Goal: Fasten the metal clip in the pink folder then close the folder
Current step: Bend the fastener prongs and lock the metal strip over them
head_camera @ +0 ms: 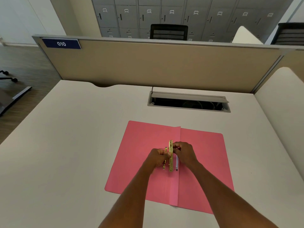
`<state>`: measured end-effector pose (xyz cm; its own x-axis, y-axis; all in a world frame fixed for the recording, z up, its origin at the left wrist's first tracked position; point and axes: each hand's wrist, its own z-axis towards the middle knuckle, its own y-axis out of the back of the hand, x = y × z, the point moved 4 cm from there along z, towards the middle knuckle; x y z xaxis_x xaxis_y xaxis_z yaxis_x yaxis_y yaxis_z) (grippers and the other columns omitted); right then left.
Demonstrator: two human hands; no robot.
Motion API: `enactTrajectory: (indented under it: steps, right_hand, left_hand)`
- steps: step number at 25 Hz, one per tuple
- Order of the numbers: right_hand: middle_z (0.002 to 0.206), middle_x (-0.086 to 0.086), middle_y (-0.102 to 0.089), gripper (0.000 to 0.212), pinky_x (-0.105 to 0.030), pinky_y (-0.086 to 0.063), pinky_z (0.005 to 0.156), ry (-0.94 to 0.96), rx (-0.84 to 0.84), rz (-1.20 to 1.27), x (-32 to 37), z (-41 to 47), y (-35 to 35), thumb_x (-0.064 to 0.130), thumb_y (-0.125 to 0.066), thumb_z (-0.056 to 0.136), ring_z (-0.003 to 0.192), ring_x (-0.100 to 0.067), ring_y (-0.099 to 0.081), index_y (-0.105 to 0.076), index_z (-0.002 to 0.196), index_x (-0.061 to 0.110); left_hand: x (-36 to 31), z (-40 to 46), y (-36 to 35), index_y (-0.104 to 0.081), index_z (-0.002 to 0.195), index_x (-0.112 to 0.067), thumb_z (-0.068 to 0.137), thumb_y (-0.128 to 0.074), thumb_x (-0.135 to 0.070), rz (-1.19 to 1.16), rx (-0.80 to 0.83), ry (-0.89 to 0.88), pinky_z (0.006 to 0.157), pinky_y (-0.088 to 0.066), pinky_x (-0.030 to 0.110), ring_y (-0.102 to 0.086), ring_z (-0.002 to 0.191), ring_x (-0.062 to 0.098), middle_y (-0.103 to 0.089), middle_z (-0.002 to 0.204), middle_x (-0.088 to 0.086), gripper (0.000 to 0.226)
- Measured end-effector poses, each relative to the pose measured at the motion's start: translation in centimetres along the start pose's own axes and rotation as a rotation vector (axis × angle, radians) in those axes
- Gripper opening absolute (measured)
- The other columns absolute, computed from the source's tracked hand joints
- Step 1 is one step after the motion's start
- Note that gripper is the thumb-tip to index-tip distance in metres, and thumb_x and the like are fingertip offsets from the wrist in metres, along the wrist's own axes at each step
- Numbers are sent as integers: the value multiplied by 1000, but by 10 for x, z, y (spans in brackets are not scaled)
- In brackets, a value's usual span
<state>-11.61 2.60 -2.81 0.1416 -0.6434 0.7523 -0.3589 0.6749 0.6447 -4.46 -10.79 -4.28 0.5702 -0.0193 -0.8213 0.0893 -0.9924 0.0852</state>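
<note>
Two hands work the metal clip (171,155) at the spine of the open pink folder (204,162), lower centre: left hand (158,157) and right hand (184,153) pinching it. Thin brass looks light, stiff, bendable; best held by its ends.

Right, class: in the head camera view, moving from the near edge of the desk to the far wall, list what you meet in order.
Pink folder with both hands on its metal clip → open cable tray in the desk → beige partition → black chair → grey lockers.
</note>
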Motion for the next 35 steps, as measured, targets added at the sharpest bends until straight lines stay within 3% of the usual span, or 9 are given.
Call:
enactTrajectory:
  steps: [9,12,15,17,19,21,24,30,35]
  right_hand:
    - [89,3,-75,18,-6,-41,69,-9,1,46,-2,1,3,5,-68,84,75,-1,-62,-78,97,14]
    - [92,3,-72,23,-12,-48,73,-26,-14,97,-1,-2,5,2,-67,84,81,-6,-63,-74,103,13]
    - [96,6,-69,22,-12,-45,73,-64,-119,164,-7,-11,9,3,-64,87,88,-7,-62,-70,104,14]
    - [88,7,-70,10,-16,-47,69,-97,-149,171,-12,-20,7,11,-62,90,82,-8,-64,-70,94,16]
    - [76,5,-71,13,-28,-54,63,-136,-108,181,-17,-27,3,18,-62,92,69,-12,-65,-71,82,18]
    - [67,0,-71,18,-36,-55,60,-169,-70,206,-21,-34,1,21,-64,90,60,-14,-64,-71,73,21]
    - [64,-4,-72,16,-35,-56,57,-207,-47,247,-23,-38,4,20,-68,86,53,-12,-62,-72,70,20]
    - [65,-14,-72,14,-39,-57,58,-290,-33,212,-34,-40,10,15,-67,82,50,-13,-60,-72,71,9]
    - [63,-6,-71,13,-43,-57,62,-280,-38,143,-30,-39,6,17,-68,80,56,-19,-63,-70,67,13]
  left_hand:
    - [-4,-2,2,-73,102,7,91,-71,-20,28,-8,38,75,-45,35,-53,78,24,-64,86,17,29]
    - [-5,-2,1,-74,100,4,92,-70,-19,47,-2,36,75,-45,35,-54,78,24,-66,85,17,25]
    - [-6,-2,0,-73,100,6,92,-69,-17,47,-10,44,74,-45,34,-54,73,23,-66,83,17,25]
    - [-8,-3,-1,-72,100,8,92,-69,-15,41,-18,47,70,-46,31,-55,64,20,-66,79,16,25]
    - [-10,-5,-4,-73,100,8,91,-70,-13,32,-21,46,64,-50,28,-59,59,16,-69,81,19,23]
    - [-11,-4,-6,-73,98,8,89,-72,-13,42,-50,34,71,-56,33,-66,68,24,-73,92,26,22]
    - [-13,-3,-9,-76,95,5,85,-74,-9,82,-94,32,89,-59,44,-74,88,35,-75,97,25,17]
    - [-18,0,-19,-77,79,-7,81,-74,-8,236,-110,59,83,-61,46,-76,83,30,-78,87,16,4]
    - [-24,-1,-15,-80,81,-15,74,-73,-17,457,-119,33,77,-61,32,-74,81,18,-79,85,2,10]
